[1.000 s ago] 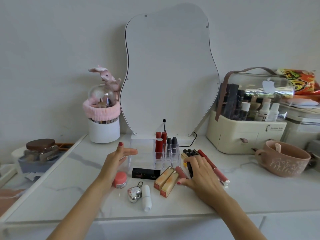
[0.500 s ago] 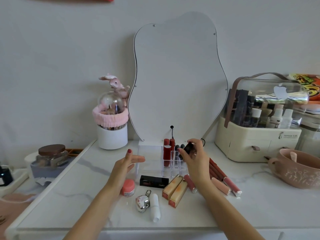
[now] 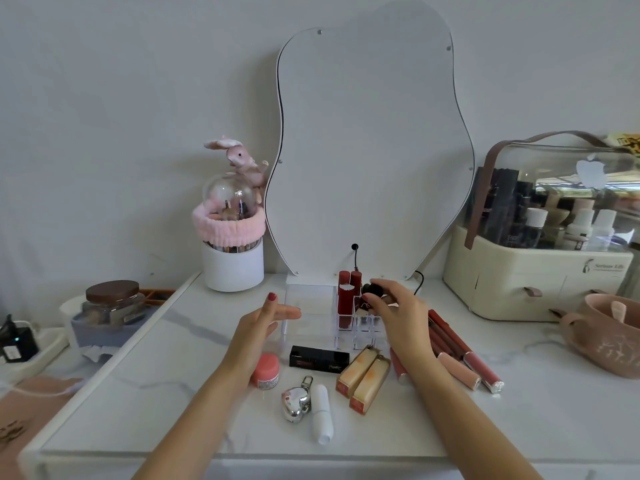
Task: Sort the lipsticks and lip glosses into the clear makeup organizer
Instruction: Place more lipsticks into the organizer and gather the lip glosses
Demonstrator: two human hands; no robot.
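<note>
right hand (image 3: 398, 315) pinches a dark lipstick (image 3: 373, 289) upright, directly over the organizer's (image 3: 304, 306) right slots; left hand (image 3: 266, 322) open beside its left wall.

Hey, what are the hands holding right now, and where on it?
The right hand pinches a black lipstick by its top end, over the clear organizer. The left hand holds nothing.

The table (image 3: 194, 382) was glossy white stone-look with grey veins, and the organizer (image 3: 311, 308) on it was clear, smooth plastic, as was the domed lid of the cream plastic case (image 3: 526, 282) at far right. Near the front lay a mirror-bright metal heart charm (image 3: 294, 403), a matt white tube (image 3: 322, 414) and a glossy black lipstick box (image 3: 318, 358). At far left a fluffy pink cloth band (image 3: 227, 228) wrapped a white pot, and a glass jar (image 3: 112, 310) wore a dark wooden lid.
</note>
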